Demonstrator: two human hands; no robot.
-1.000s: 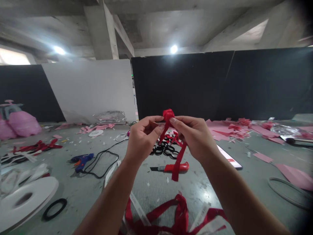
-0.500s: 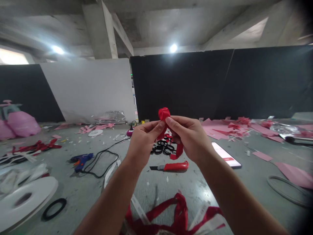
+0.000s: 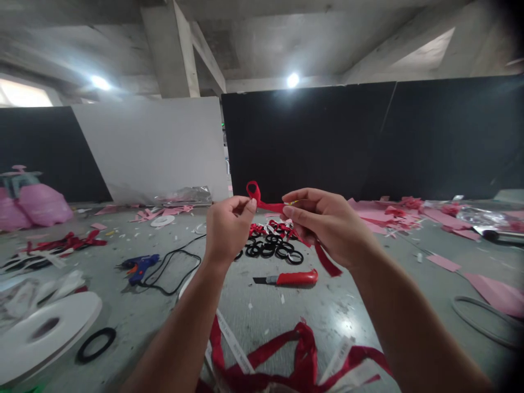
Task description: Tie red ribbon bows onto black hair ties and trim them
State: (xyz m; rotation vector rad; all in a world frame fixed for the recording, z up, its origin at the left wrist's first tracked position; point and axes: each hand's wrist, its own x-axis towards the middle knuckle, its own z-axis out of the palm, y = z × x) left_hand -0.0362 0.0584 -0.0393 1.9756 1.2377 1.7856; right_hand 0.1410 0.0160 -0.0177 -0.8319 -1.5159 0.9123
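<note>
We pinch the red ribbon [image 3: 268, 206] mid-frame: left hand [image 3: 226, 229] clamps the looped end, right hand [image 3: 327, 224] clamps the strip, tail hanging lower right. Risk: thin fingertip grip, so tension could slip the loop out.

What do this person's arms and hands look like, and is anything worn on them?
Both forearms are bare as far as the picture shows: no sleeves, gloves, watch or bracelet. The left hand and right hand show no rings or markings, and the fingernails look short and unpainted.
</note>
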